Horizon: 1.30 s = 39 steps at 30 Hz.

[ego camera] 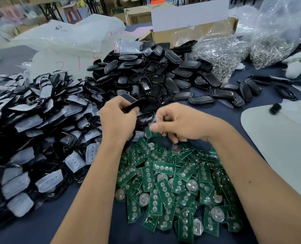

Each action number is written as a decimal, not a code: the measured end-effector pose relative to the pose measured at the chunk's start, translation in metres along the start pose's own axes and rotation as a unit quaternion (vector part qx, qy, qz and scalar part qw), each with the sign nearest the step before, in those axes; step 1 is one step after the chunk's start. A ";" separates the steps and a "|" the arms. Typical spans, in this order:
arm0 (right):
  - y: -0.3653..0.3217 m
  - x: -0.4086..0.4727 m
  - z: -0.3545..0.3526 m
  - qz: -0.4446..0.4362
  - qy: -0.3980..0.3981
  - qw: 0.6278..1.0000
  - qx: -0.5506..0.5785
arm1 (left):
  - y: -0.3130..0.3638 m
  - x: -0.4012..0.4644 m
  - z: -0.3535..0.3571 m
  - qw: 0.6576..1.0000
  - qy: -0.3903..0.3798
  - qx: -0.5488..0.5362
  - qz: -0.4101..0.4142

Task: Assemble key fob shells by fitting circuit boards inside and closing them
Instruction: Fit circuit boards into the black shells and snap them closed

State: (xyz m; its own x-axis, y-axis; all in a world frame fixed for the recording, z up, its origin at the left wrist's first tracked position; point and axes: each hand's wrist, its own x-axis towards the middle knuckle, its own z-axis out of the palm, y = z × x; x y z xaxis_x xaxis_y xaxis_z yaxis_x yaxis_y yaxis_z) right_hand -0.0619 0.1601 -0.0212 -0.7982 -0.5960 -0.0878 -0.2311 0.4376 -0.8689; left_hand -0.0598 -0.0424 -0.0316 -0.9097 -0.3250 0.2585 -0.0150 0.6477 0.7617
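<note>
My left hand (118, 117) grips a black key fob shell (134, 104) above the table, its thumb and fingers curled round it. My right hand (179, 124) hovers just right of it and pinches a green circuit board (150, 132) by its edge. A heap of green circuit boards (178, 182) with round silver battery clips lies under both wrists. A big pile of black shell halves (155, 73) rises behind the hands. Shell frames with translucent button pads (31, 129) are heaped on the left.
Bags of metal key rings (222, 51) and a cardboard box (190, 30) stand at the back right. Several closed fobs (234, 95) lie right of the shell pile. A pale grey mat (278, 147) covers the right side. Loose plastic bags (67, 37) sit at the back left.
</note>
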 end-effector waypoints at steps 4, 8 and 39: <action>0.003 0.010 0.012 -0.035 0.141 0.975 0.167 | 0.001 -0.001 -0.004 0.981 -0.009 -0.176 -0.076; 0.004 0.019 0.020 -0.069 0.241 0.936 0.248 | 0.010 -0.006 -0.003 0.956 -0.069 -0.267 -0.103; 0.006 0.023 0.028 -0.049 0.372 0.926 0.035 | 0.009 -0.013 0.004 0.938 -0.112 -0.301 -0.129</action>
State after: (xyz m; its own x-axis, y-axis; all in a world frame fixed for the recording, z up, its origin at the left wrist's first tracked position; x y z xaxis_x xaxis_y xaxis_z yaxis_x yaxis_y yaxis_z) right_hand -0.0659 0.1303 -0.0419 -0.9440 0.0096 0.3299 -0.3063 0.3465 -0.8866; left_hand -0.0496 -0.0289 -0.0305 -0.9734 -0.2210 -0.0603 -0.0706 0.0390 0.9967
